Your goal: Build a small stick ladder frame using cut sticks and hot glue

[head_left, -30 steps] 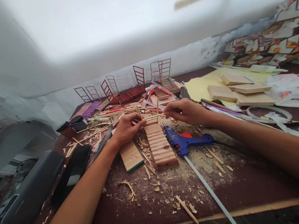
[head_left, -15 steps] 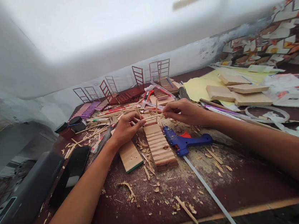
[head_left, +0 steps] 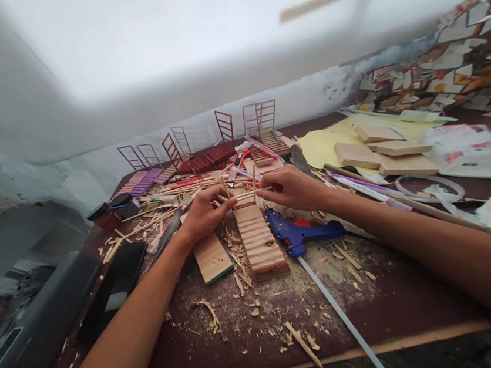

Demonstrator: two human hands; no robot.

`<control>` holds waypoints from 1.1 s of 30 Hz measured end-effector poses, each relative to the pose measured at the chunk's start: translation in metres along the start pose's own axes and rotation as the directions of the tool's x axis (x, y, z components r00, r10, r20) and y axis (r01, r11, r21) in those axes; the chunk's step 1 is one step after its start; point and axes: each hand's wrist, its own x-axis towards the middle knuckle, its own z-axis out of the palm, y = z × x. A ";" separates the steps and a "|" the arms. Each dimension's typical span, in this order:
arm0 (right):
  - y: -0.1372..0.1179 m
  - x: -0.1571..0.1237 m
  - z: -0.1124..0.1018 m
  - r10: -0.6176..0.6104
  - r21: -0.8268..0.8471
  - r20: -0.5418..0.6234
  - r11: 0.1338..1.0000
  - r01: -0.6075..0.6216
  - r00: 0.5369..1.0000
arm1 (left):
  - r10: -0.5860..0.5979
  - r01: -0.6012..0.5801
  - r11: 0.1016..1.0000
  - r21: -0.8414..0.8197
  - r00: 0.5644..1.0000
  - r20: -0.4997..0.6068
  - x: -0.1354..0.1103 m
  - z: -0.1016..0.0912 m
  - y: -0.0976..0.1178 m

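A grooved wooden block (head_left: 261,242) lies lengthwise before me, with two thin sticks standing up at its far end. My left hand (head_left: 208,210) is closed at the left upright, pinching a thin wooden stick (head_left: 245,195) that runs crosswise toward the right upright stick (head_left: 254,178). My right hand (head_left: 291,188) is closed too, its fingertips on the crosswise stick's right end, just beside that upright. Whether the crosswise stick touches both uprights I cannot tell. A blue hot glue gun (head_left: 306,233) with a long glue stick (head_left: 344,317) rests right of the block.
A flat board (head_left: 212,256) lies left of the block among wood shavings. Small ladder-backed wooden pieces (head_left: 225,127) stand along the wall. A phone (head_left: 113,287) and paint jars (head_left: 124,205) are at left; wooden blocks (head_left: 401,147) on yellow paper and a plastic bag (head_left: 478,148) at right.
My right hand has come slightly left, nearer the right upright, with the crosswise stick at its fingertips. My left hand keeps its hold. The whole view has shifted a little.
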 end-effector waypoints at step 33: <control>0.004 0.000 -0.003 -0.047 0.191 0.090 0.981 0.029 0.995 | -0.014 0.015 1.000 0.021 0.999 -0.033 -0.005 -0.006 0.002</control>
